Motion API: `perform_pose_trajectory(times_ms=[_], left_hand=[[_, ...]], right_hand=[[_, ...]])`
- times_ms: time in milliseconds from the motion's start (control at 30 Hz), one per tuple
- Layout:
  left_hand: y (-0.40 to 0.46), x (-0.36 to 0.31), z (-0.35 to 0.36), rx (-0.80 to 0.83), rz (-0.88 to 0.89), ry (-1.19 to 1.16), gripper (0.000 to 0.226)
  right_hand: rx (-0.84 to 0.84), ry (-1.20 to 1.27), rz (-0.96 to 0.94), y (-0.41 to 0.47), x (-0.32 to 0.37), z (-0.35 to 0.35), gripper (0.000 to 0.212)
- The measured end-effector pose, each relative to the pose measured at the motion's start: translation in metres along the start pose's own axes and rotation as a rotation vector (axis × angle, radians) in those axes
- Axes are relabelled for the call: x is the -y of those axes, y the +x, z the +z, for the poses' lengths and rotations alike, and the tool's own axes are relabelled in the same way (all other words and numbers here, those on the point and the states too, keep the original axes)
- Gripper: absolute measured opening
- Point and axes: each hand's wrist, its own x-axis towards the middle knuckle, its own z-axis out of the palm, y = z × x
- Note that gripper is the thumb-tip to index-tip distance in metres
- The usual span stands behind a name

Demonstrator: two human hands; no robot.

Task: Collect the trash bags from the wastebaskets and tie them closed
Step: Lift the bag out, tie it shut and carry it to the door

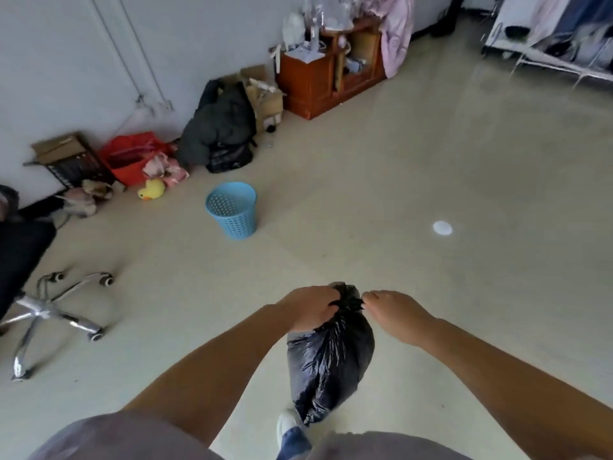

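A full black trash bag hangs in front of me above the floor, its top gathered into a bunch. My left hand grips the gathered neck from the left. My right hand pinches the bunched plastic at the top from the right. A blue perforated wastebasket stands upright on the floor ahead and to the left, with no bag showing in it.
An office chair base with castors sits at the left. Along the wall lie a yellow toy duck, a red bag, a dark jacket pile, boxes and a wooden cabinet. A white disc lies on the floor at the right.
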Motion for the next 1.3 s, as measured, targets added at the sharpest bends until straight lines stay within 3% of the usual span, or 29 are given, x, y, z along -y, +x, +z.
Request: perform_pose_trajectory(times_ms=[333, 833, 1300], left_hand=[[0.186, 0.087, -0.130, 0.032, 0.168, 0.170, 0.026], [0.509, 0.135, -0.305, 0.069, 0.195, 0.152, 0.019], [0.833, 0.226, -0.510, 0.116, 0.351, 0.237, 0.016]], right_hand=[[-0.020, 0.071, 0.204, 0.162, -0.099, -0.048, 0.027], [0.036, 0.082, 0.236, 0.393, -0.361, -0.124, 0.030], [-0.007, 0.160, 0.442, 0.660, -0.591, -0.202, 0.029]])
